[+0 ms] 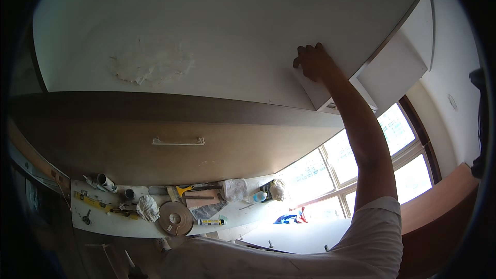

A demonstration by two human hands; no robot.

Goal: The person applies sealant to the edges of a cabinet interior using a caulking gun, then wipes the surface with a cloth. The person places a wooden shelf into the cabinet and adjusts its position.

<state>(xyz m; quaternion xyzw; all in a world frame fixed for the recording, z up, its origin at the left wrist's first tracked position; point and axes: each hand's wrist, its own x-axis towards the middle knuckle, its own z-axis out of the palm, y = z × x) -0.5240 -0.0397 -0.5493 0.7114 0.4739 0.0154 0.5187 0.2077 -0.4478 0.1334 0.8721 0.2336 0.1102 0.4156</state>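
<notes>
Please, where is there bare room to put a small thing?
On the white worktop: along the near edge between the dark scissors and brown roll; also just right of the black-and-yellow tube. The far side is crowded around the yellow-handled tool and crumpled plastic.

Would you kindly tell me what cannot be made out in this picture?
All in the head view:
Left hand: nowhere in the picture, so its position and grip are unknown.
Palm of the right hand: turned away; the back of the hand hides whether it holds anything.
Scene beyond the window: mostly washed out by glare.
Dark object with a pale nozzle: body lost in shadow and cut off by the lower edge.
</notes>
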